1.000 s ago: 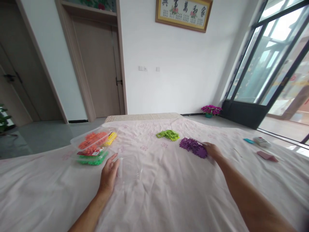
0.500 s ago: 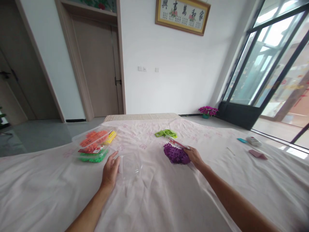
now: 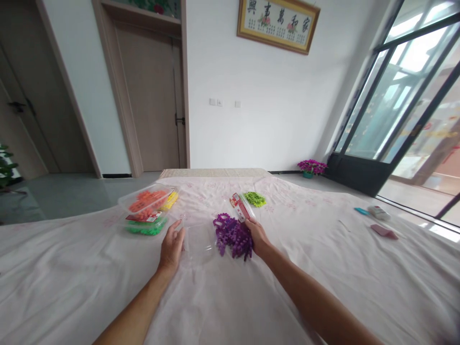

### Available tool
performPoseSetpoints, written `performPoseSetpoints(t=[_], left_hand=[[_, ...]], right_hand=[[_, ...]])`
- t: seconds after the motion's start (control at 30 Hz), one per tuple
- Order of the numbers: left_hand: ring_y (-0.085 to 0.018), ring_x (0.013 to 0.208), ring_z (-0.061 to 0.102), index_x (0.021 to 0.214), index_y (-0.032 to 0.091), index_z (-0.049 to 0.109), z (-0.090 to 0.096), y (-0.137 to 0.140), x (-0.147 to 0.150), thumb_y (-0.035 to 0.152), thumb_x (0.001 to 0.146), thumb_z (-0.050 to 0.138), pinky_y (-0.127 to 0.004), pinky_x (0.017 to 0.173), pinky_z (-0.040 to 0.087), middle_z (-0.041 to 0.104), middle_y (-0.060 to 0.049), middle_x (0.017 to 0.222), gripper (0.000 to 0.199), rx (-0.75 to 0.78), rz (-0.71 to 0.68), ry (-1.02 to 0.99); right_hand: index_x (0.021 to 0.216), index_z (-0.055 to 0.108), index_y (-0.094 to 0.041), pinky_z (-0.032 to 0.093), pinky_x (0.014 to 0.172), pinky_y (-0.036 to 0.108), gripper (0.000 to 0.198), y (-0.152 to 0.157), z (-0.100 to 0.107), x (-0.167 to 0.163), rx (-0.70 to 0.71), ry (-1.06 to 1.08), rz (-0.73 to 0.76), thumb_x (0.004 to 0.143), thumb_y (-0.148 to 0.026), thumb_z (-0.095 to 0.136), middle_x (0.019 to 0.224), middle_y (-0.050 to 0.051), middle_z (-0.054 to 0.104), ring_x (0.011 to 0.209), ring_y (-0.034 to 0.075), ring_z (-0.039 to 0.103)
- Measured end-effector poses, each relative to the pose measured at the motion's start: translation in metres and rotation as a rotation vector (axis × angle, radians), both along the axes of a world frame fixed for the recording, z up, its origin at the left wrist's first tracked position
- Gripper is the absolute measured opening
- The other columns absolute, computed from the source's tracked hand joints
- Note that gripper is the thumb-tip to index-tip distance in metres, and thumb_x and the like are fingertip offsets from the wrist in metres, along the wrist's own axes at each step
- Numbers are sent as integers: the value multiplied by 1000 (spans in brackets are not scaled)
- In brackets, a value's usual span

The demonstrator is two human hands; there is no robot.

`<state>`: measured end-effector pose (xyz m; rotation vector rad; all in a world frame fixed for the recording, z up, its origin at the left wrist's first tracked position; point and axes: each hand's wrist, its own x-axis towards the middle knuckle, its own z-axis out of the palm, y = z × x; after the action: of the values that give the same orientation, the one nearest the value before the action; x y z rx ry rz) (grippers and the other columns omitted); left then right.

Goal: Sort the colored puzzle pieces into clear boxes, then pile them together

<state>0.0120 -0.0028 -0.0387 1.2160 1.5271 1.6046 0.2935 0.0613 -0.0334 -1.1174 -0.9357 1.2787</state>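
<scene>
My left hand (image 3: 173, 245) holds the left side of a clear plastic box (image 3: 200, 243) that sits on the cloth, its see-through walls hard to make out. My right hand (image 3: 257, 236) grips a clear plastic lid (image 3: 242, 207) with a red and white label, tilted on edge. Against the lid and my fingers lies a heap of purple snowflake-shaped plastic pieces (image 3: 233, 236), its left side close to the box's right wall. Beyond the lid is a pile of light green pieces (image 3: 255, 199).
Left of my hands, clear boxes of orange pieces (image 3: 149, 201), green pieces (image 3: 147, 226) and yellow pieces (image 3: 169, 200) stand stacked together. A pink piece of paper or cloth (image 3: 384, 232), a white packet (image 3: 378, 212) and a blue item (image 3: 361, 211) lie far right on the pale bedsheet (image 3: 309, 273).
My right hand and the lid have moved left, bringing the purple heap close to the clear box and spreading it. The lid has turned to show its label. My left hand stays at the box.
</scene>
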Motion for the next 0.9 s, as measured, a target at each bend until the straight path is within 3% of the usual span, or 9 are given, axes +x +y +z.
performPoseSetpoints(t=[0.1, 0.2, 0.3, 0.43, 0.6, 0.67, 0.73, 0.8, 0.9], left_hand=[[-12, 48, 43, 130, 14, 54, 1, -1, 1, 59, 79, 55, -24, 51, 35, 41, 9, 51, 68, -1, -10, -1], [-12, 49, 42, 131, 16, 53, 2, 0, 3, 54, 81, 54, -24, 53, 36, 39, 10, 52, 62, -4, -1, 9], [-12, 50, 45, 132, 15, 50, 2, 0, 4, 51, 82, 55, -24, 55, 38, 43, 10, 55, 62, 9, 20, -9], [-11, 56, 51, 135, 17, 46, -2, 6, 4, 49, 81, 56, -23, 58, 42, 54, 7, 68, 64, -13, 63, -54], [-16, 92, 61, 130, 20, 53, -4, 33, -3, 45, 83, 56, -27, 82, 47, 64, -4, 108, 54, -62, 98, -185], [-19, 109, 58, 128, 21, 56, -5, 47, -5, 44, 83, 58, -29, 94, 44, 60, -7, 126, 51, -59, 45, -283], [-19, 117, 57, 129, 22, 55, -6, 58, -5, 42, 83, 60, -31, 101, 41, 58, -8, 132, 50, -31, -29, -373], [-19, 117, 58, 132, 22, 53, -8, 63, -3, 42, 82, 62, -34, 105, 38, 62, -9, 127, 54, -5, -82, -409], [-20, 114, 61, 135, 21, 49, -12, 62, -2, 43, 81, 65, -37, 108, 36, 68, -9, 116, 61, 16, -127, -372]], right_hand=[[84, 62, -20, 48, 66, 31, 29, 15, 2, -1, 76, -152, 30, 72, -46, 63, 73, 1, 66, 69, 20, 60], [92, 66, -18, 47, 77, 34, 33, 36, 5, 18, 290, -487, -54, 80, -48, 57, 85, 5, 68, 83, 23, 61], [108, 67, -20, 42, 95, 39, 31, 51, 4, 44, 460, -866, -142, 85, -33, 50, 107, 9, 68, 105, 26, 58], [118, 66, -19, 38, 103, 41, 50, 58, -11, 67, 471, -1178, -118, 74, -10, 44, 120, 10, 65, 116, 26, 54], [116, 67, -19, 38, 107, 39, 66, 58, -25, 73, 527, -1118, -214, 58, -3, 39, 121, 9, 64, 119, 24, 54], [111, 68, -19, 40, 104, 41, 63, 55, -22, 73, 568, -1047, -266, 56, -6, 39, 116, 9, 66, 116, 25, 55], [106, 68, -20, 45, 96, 42, 54, 48, -13, 70, 561, -955, -240, 61, -9, 41, 108, 8, 69, 107, 26, 59], [103, 68, -20, 49, 86, 40, 40, 39, 0, 65, 496, -847, -97, 71, -16, 46, 98, 7, 71, 96, 26, 63], [101, 70, -19, 51, 79, 37, 29, 28, 22, 56, 361, -731, 269, 83, -34, 53, 92, 6, 72, 87, 25, 65]])
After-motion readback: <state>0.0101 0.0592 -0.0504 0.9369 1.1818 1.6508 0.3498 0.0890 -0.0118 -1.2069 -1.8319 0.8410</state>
